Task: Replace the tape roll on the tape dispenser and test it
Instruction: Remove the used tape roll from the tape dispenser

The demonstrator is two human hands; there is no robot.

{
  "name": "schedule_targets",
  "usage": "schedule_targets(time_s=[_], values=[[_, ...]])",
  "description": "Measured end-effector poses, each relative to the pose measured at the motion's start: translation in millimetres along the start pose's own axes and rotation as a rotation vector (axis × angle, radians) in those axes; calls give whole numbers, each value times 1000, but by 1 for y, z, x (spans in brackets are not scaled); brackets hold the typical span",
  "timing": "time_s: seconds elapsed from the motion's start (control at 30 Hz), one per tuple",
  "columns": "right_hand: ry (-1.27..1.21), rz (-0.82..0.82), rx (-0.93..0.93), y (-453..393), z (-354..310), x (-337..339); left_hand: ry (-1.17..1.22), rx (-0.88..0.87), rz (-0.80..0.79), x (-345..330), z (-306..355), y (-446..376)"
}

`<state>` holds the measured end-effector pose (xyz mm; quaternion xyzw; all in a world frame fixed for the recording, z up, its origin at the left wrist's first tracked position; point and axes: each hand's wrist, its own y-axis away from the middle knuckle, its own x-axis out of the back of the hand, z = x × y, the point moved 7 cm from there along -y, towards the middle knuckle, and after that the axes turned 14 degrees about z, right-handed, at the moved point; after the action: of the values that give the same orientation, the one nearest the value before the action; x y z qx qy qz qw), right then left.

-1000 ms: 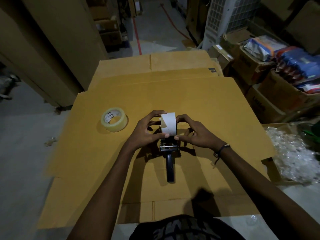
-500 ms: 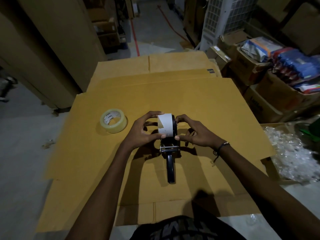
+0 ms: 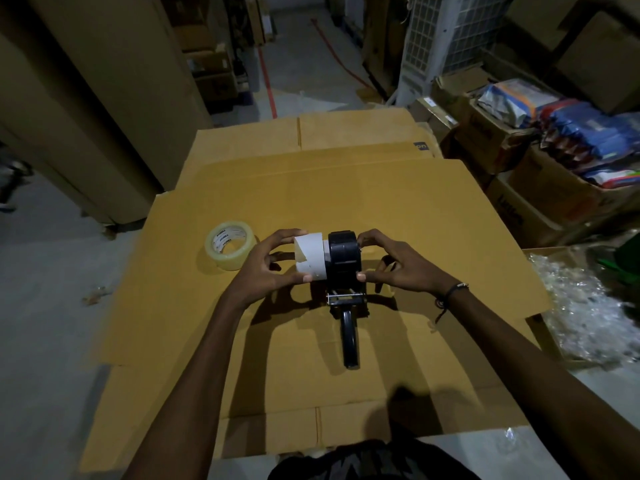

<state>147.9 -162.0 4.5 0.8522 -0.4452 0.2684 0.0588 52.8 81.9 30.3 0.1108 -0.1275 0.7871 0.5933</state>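
Currently mid-swap on flattened cardboard sheet (image 3: pixel 346 188): tape dispenser (image 3: pixel 343 265) upright, steadied by right hand (image 3: pixel 398 268), fingers curled on hub. Left hand (image 3: pixel 266 268) pinching empty white core (image 3: pixel 310 256), half off spindle. Next: clear core, fetch clear tape roll (image 3: pixel 230 244) at left.

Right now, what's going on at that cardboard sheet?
A person is pulling the empty white core sideways off the black tape dispenser. The left hand grips the core; the right hand steadies the dispenser's hub. A fresh clear tape roll lies untouched on the cardboard to the left.
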Motion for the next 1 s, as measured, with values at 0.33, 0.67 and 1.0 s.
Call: schedule_targets(time_s=[0.33, 0.67, 1.0], values=[[40, 305, 164, -7, -86, 34, 101, -67, 160, 13, 30, 7], [181, 329, 325, -26, -145, -1, 128, -114, 199, 30, 67, 0], [27, 338, 135, -38, -143, -20, 91, -237, 191, 77, 80, 3]])
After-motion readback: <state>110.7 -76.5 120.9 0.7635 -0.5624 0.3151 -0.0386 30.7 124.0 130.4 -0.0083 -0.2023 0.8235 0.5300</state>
